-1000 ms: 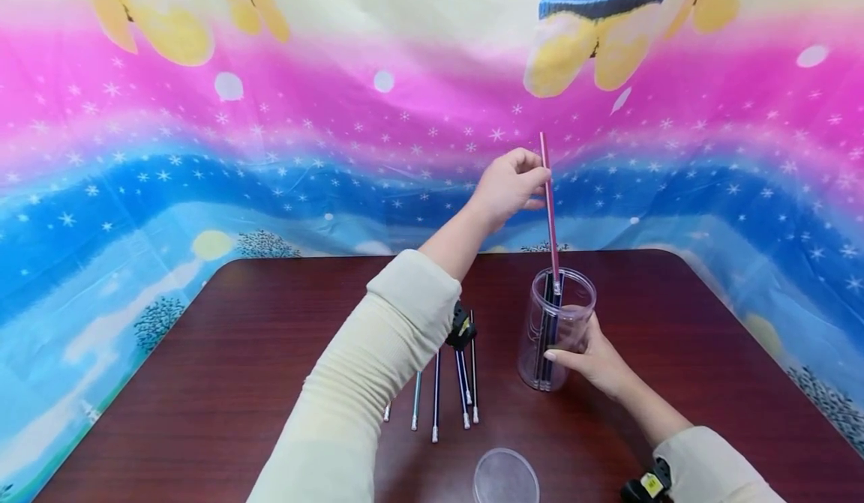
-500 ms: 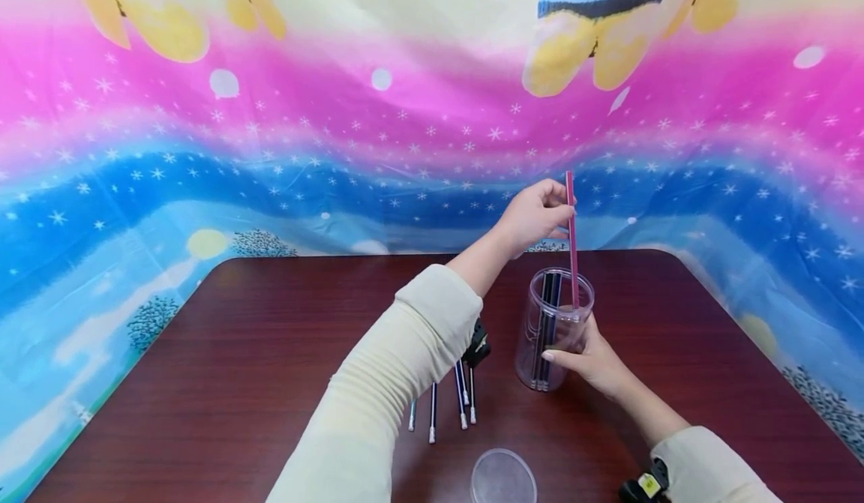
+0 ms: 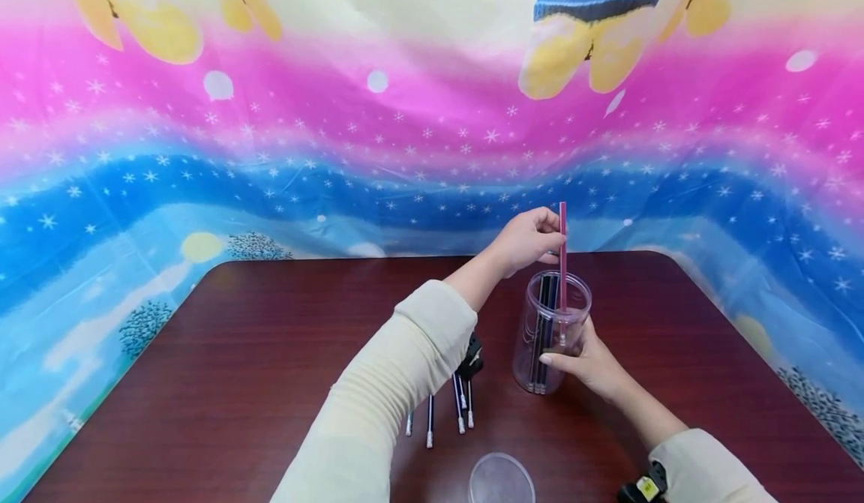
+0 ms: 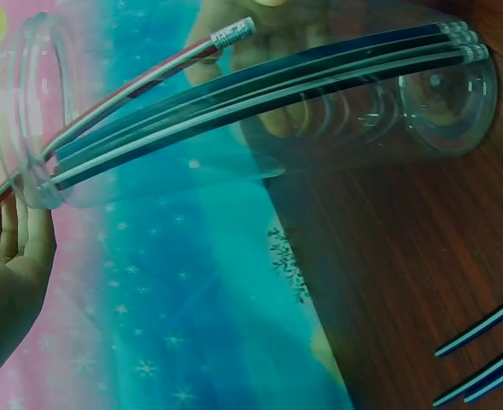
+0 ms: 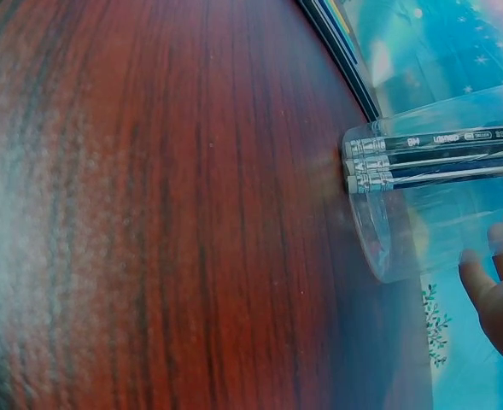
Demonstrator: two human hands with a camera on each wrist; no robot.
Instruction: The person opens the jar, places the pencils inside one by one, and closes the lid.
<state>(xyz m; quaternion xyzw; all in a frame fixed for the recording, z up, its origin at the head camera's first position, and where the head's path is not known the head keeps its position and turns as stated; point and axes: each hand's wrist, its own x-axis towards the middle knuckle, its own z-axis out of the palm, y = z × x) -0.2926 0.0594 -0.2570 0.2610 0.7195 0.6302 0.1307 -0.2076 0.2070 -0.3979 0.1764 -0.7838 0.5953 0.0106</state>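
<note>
My left hand (image 3: 529,242) pinches a red striped pencil (image 3: 563,267) near its top, over the clear plastic jar (image 3: 520,360). The pencil's eraser end (image 4: 234,32) hangs inside, well above the jar's bottom. Three dark pencils (image 4: 260,85) lean together in the jar, erasers down at its base, as the right wrist view also shows for their metal ferrules (image 5: 372,164). Low on the jar's right side, my right hand (image 3: 592,366) grips the wall with its thumb across the front. The jar stands upright on the dark red wooden table (image 3: 304,353).
Several loose pencils (image 3: 430,422) lie left of the jar, partly hidden under the left forearm. A round clear lid (image 3: 502,480) lies at the front edge of the view. Behind the table hangs a colourful printed cloth (image 3: 337,113).
My left hand has brought the red pencil right and down, from above the rim to well inside the jar. My right hand stays on the jar.
</note>
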